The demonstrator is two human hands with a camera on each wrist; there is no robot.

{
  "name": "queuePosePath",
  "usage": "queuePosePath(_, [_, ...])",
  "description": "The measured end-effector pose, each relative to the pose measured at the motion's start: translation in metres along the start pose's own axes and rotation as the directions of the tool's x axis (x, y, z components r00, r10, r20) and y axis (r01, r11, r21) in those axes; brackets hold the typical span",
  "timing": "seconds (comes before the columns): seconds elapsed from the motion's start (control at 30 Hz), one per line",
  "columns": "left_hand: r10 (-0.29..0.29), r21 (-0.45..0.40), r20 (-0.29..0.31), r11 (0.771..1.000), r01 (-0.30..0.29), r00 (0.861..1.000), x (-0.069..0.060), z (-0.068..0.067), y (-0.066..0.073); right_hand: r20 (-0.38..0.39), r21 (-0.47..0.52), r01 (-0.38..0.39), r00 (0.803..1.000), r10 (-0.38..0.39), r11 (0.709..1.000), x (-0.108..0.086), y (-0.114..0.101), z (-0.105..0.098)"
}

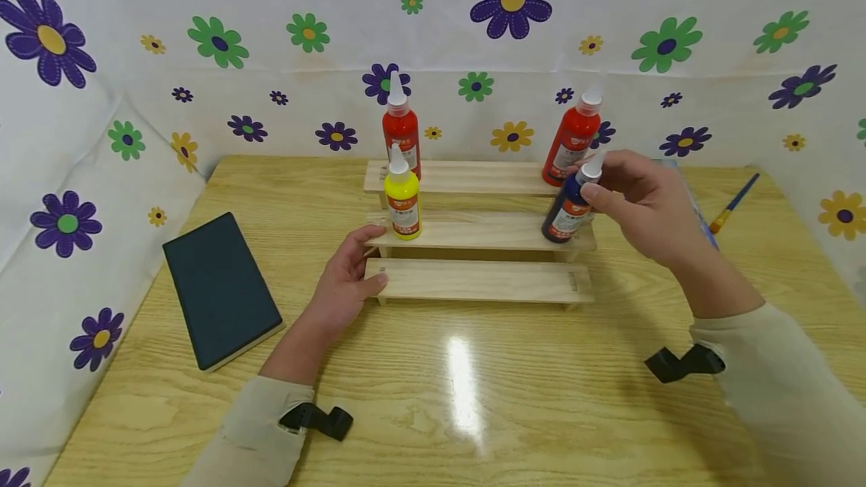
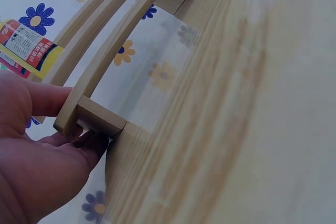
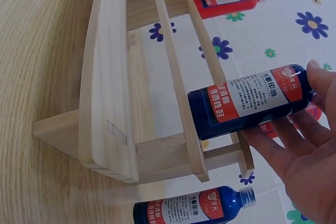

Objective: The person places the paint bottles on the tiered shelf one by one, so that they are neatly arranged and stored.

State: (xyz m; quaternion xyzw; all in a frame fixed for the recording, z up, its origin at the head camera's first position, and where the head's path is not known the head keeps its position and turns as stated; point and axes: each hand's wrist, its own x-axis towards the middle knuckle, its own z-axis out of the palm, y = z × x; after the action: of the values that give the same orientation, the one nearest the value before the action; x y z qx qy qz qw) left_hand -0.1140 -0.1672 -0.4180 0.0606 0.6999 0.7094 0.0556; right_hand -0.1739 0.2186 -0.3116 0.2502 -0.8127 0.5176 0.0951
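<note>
My right hand (image 1: 646,205) pinches a dark blue bottle (image 1: 567,210) near its white-nozzled cap, at the right end of the middle step. The bottle tilts slightly, and its base appears to meet that step in the right wrist view. My left hand (image 1: 345,276) grips the left end of the three-step wooden rack (image 1: 473,280), its thumb on the lowest step. A yellow bottle (image 1: 404,205) stands at the middle step's left end. Red bottles stand on the top step, one at the left (image 1: 401,126) and one at the right (image 1: 571,137).
A second blue bottle (image 3: 191,206) is beside the rack's right end in the right wrist view. The dark-covered book (image 1: 223,291) lies on the wooden table (image 1: 528,389) at the left. Right of the rack lies a blue-handled paintbrush (image 1: 736,203). Flower-patterned cloth (image 1: 446,36) hangs behind.
</note>
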Motion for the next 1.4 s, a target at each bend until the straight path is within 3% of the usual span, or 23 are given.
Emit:
queuePosePath(0.13, [-0.001,-0.024,0.013,1.000,0.001,1.000,0.000,-0.001,0.000,-0.016,0.025,0.018,1.000,-0.018,1.000,-0.001,0.001,0.000])
queuePosePath(0.23, [-0.004,-0.054,0.028,0.999,0.006,1.000,-0.001,-0.001,0.002,-0.057,0.141,0.023,0.998,-0.015,0.990,-0.002,0.003,-0.005])
queuePosePath(0.3, [-0.003,-0.065,0.039,0.998,0.005,0.999,-0.002,-0.002,0.004,-0.102,0.253,0.035,0.995,-0.009,0.967,-0.003,0.004,-0.010])
queuePosePath(0.43, [-0.009,-0.064,0.050,0.998,0.012,0.999,-0.001,-0.003,0.004,-0.240,0.411,0.093,0.971,0.010,0.907,-0.004,0.008,-0.020])
queuePosePath(0.53, [-0.015,-0.059,0.051,0.998,0.018,0.999,-0.001,-0.004,0.004,-0.329,0.428,0.121,0.944,0.029,0.896,-0.004,0.015,-0.026])
queuePosePath(0.63, [-0.011,-0.064,0.053,0.998,0.014,0.999,-0.001,-0.005,0.003,-0.350,0.404,0.096,0.935,0.057,0.910,-0.004,0.027,-0.030])
queuePosePath(0.8, [-0.007,-0.069,0.054,0.998,0.010,0.998,-0.001,-0.004,0.003,-0.314,0.223,-0.051,0.942,0.121,0.974,-0.003,0.048,-0.032])
queuePosePath(0.87, [-0.011,-0.067,0.053,0.998,0.014,0.999,-0.001,-0.004,0.003,-0.295,0.132,-0.122,0.942,0.156,0.984,-0.001,0.053,-0.031])
queuePosePath(1.0, [-0.016,-0.065,0.051,0.998,0.019,0.999,-0.001,-0.003,0.003,-0.251,0.002,-0.247,0.938,0.240,0.969,0.001,0.061,-0.029])
queuePosePath(1.17, [-0.006,-0.061,0.051,0.998,0.009,0.999,0.000,-0.004,0.002,-0.173,-0.059,-0.341,0.929,0.326,0.938,0.004,0.068,-0.026])
queuePosePath(1.4, [-0.001,-0.062,0.059,0.998,0.004,0.998,-0.001,-0.004,0.002,-0.117,-0.109,-0.371,0.926,0.359,0.922,0.004,0.077,-0.018])
